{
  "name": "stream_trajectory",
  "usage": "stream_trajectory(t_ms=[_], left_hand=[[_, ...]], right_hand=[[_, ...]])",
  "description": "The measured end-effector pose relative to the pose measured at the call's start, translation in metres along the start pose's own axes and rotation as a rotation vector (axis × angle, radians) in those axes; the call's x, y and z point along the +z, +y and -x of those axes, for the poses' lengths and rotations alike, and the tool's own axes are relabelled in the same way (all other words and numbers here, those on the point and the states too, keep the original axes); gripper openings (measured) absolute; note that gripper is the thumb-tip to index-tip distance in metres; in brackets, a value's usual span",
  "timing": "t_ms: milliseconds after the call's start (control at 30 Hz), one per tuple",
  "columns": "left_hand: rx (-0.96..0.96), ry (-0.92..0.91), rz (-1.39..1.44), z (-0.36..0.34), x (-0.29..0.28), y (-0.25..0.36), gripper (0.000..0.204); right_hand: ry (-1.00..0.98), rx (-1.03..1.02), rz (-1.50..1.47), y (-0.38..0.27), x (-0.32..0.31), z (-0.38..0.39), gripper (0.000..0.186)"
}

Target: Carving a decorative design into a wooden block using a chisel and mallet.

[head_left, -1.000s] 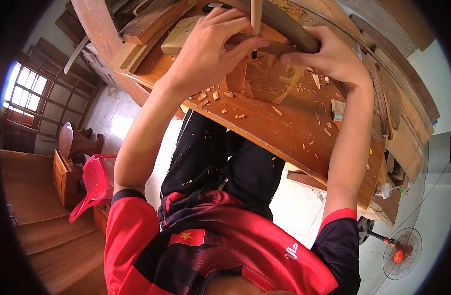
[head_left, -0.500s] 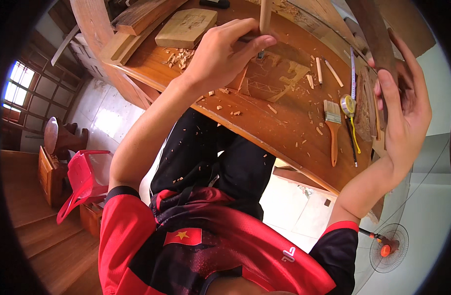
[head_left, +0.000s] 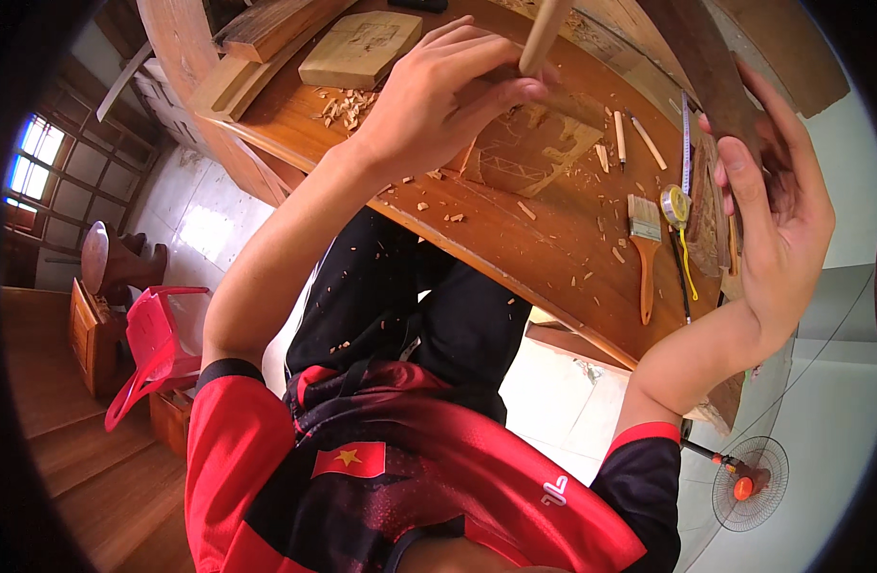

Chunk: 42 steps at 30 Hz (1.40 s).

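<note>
My left hand (head_left: 438,95) grips a chisel with a pale wooden handle (head_left: 544,33), its tip down on a flat wooden carving piece (head_left: 529,148) on the workbench (head_left: 515,248). Fingers of that hand press on the piece. Off to the right, raised above the bench, my right hand (head_left: 778,205) is closed around a dark wooden mallet (head_left: 706,67). Wood chips (head_left: 343,105) lie scattered around the carving.
A pale wood block (head_left: 360,50) lies at the bench's far left. Right of the carving are a paintbrush (head_left: 646,253), a tape measure (head_left: 677,205), pencils (head_left: 622,138) and a dark carved piece (head_left: 708,210). Below: red plastic chair (head_left: 161,344), standing fan (head_left: 744,482), tiled floor.
My right hand left the carving and swung up to the right with the mallet. The chisel handle has tilted slightly to the right; my left hand stays on the piece.
</note>
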<state>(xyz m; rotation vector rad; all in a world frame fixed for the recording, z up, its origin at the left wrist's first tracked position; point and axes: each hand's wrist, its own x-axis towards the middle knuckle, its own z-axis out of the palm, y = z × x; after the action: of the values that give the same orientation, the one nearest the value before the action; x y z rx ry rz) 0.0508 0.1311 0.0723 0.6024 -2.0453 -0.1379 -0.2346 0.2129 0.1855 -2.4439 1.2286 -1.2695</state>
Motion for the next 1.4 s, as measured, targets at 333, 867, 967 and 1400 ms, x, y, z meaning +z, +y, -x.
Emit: stream_trajectory(t_ms=[333,867,967,1400], left_hand=[[-0.116,-0.062,0.117,0.006,-0.006,0.002,0.028],[0.055,0.072,-0.008,0.003,-0.012,0.000,0.029],[0.041,0.087,0.011,0.002,-0.012,-0.001,0.028],[0.033,0.158,0.064,0.007,-0.010,0.000,0.027]], right_hand=[[-0.108,0.046,-0.044,0.010,0.016,-0.011,0.046],[-0.195,0.136,-0.127,0.025,0.021,-0.018,0.047],[-0.201,0.136,-0.109,0.024,0.021,-0.017,0.047],[-0.195,0.157,-0.083,0.024,0.016,-0.016,0.047]])
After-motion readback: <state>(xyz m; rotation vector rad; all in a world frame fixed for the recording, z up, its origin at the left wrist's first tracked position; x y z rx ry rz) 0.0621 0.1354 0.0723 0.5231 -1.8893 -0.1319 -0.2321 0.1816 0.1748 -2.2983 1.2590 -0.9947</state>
